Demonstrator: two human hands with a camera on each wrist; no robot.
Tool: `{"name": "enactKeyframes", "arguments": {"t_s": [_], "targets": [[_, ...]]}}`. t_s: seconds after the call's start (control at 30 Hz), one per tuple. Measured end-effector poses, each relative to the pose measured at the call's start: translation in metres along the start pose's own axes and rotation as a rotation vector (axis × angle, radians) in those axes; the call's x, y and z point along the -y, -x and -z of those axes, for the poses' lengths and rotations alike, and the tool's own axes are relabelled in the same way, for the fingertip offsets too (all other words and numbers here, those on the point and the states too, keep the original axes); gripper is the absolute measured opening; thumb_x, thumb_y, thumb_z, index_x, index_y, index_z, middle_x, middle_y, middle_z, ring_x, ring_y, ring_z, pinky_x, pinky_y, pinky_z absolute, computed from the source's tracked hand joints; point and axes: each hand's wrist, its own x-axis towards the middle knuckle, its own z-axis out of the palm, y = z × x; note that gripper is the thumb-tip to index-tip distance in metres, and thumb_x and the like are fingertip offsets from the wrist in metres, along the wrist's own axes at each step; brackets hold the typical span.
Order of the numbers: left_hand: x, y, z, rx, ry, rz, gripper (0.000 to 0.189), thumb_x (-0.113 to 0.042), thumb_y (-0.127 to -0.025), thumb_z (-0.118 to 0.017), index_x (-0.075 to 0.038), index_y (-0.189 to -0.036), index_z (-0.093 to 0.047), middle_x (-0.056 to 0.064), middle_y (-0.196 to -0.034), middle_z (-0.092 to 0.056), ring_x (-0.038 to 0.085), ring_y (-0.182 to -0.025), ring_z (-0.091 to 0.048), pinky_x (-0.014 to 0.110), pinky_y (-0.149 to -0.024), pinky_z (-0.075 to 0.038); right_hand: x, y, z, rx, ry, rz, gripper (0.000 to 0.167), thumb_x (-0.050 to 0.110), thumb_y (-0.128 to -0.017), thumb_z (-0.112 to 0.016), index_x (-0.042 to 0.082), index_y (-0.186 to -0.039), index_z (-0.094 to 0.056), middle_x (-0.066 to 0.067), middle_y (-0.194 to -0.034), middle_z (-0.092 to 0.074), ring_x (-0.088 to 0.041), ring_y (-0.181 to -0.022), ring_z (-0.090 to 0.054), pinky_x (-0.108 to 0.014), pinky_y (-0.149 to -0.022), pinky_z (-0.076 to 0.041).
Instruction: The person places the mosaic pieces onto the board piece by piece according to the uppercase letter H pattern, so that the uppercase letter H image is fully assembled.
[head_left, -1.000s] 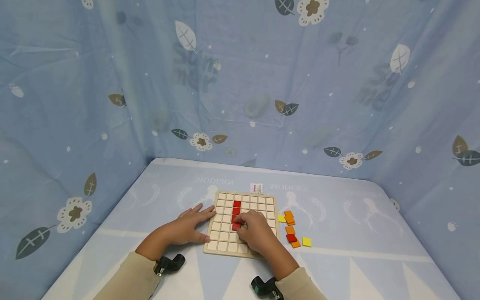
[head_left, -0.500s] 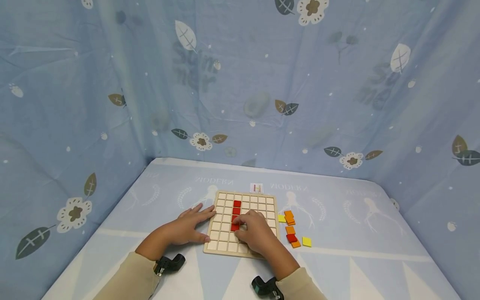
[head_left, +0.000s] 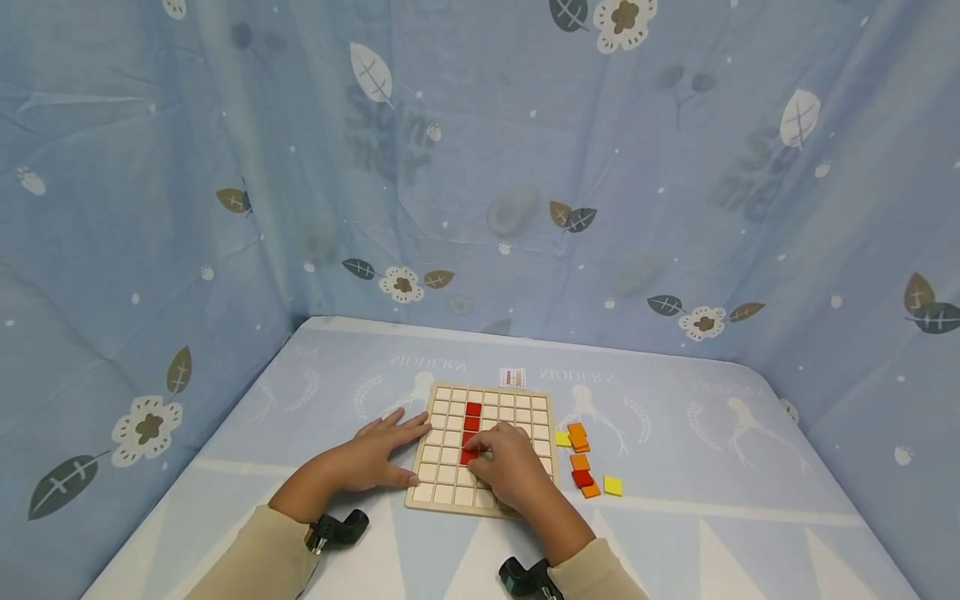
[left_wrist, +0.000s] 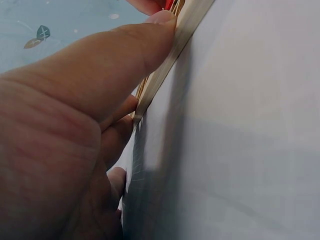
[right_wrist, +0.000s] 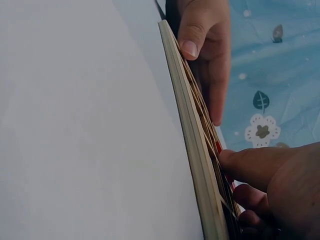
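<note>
Red flat square tile [head_left: 468,457], perhaps wood: pinched between thumb and forefinger of right hand [head_left: 510,467], over the pale wooden gridded board [head_left: 450,506]. Whether seated in a cell, cannot tell. Release off-square might leave it propped on a divider; a sideways push could jog the column of red square tiles [head_left: 472,423] just beyond those fingertips. Left hand [head_left: 378,454] spread, gripping nothing, fingertips at board's near-left edge; if that eases, board could skid. Orange square tiles [head_left: 579,462], right of right hand, overlap: easily scattered by forearm.
</note>
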Motion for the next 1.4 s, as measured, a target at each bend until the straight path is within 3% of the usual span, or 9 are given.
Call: {"name": "enactKeyframes", "arguments": {"t_s": [0.43, 0.63, 0.8, 0.97, 1.17, 1.4], "targets": [[-0.003, -0.001, 0.003, -0.004, 0.01, 0.003, 0.092, -0.05, -0.086, -0.083, -0.023, -0.163, -0.041, -0.005, -0.175, -0.024, 0.04, -0.163, -0.004, 0.073, -0.123, -0.007, 0.002, -0.003, 0.001, -0.007, -0.001, -0.035, 0.018, 0.024, -0.091, -0.083, 0.025, -0.108, -0.081, 0.007, -0.098, -0.063, -0.018, -0.1, -0.055, -0.039, -0.085, -0.05], [0.0, -0.002, 0.003, -0.002, -0.003, -0.006, 0.092, -0.051, -0.087, -0.083, -0.024, -0.164, -0.04, -0.005, -0.175, -0.024, 0.039, -0.163, -0.004, 0.072, -0.124, -0.006, 0.001, -0.003, 0.003, 0.0, -0.038, -0.034, 0.022, 0.026, -0.091, -0.083, 0.024, -0.112, -0.079, 0.005, -0.104, -0.066, -0.02, -0.106, -0.057, -0.043, -0.092, -0.052], [0.0, 0.0, 0.002, -0.004, 0.009, -0.012, 0.092, -0.05, -0.087, -0.083, -0.023, -0.164, -0.04, -0.004, -0.175, -0.023, 0.04, -0.163, -0.003, 0.072, -0.124, -0.006, 0.0, -0.002, 0.008, -0.003, -0.102, -0.05, 0.022, 0.026, -0.092, -0.081, 0.021, -0.113, -0.077, 0.005, -0.107, -0.067, -0.016, -0.101, -0.061, -0.041, -0.09, -0.054], [0.001, 0.003, 0.001, -0.004, 0.008, -0.013, 0.092, -0.049, -0.087, -0.083, -0.021, -0.164, -0.04, -0.003, -0.175, -0.023, 0.041, -0.163, -0.003, 0.072, -0.124, -0.005, -0.004, 0.001, 0.018, -0.019, -0.135, -0.062, 0.027, 0.027, -0.095, -0.079, 0.017, -0.119, -0.075, 0.004, -0.108, -0.066, -0.015, -0.099, -0.061, -0.036, -0.086, -0.056], [0.003, 0.002, -0.001, -0.003, 0.011, -0.024, 0.092, -0.049, -0.087, -0.083, -0.021, -0.164, -0.039, -0.003, -0.175, -0.022, 0.04, -0.163, -0.003, 0.071, -0.124, -0.005, -0.014, 0.008, 0.036, -0.088, -0.102, -0.064, 0.029, 0.025, -0.094, -0.08, 0.016, -0.121, -0.075, 0.0, -0.111, -0.068, -0.019, -0.104, -0.063, -0.04, -0.087, -0.056], [0.001, 0.001, 0.001, 0.008, 0.002, -0.025, 0.092, -0.049, -0.088, -0.082, -0.021, -0.165, -0.038, -0.003, -0.175, -0.021, 0.04, -0.163, -0.003, 0.071, -0.124, -0.005, -0.028, 0.025, 0.056, -0.13, -0.068, -0.158, 0.032, 0.024, -0.093, -0.081, 0.015, -0.123, -0.075, -0.001, -0.11, -0.067, -0.022, -0.107, -0.064, -0.042, -0.085, -0.056]]}}
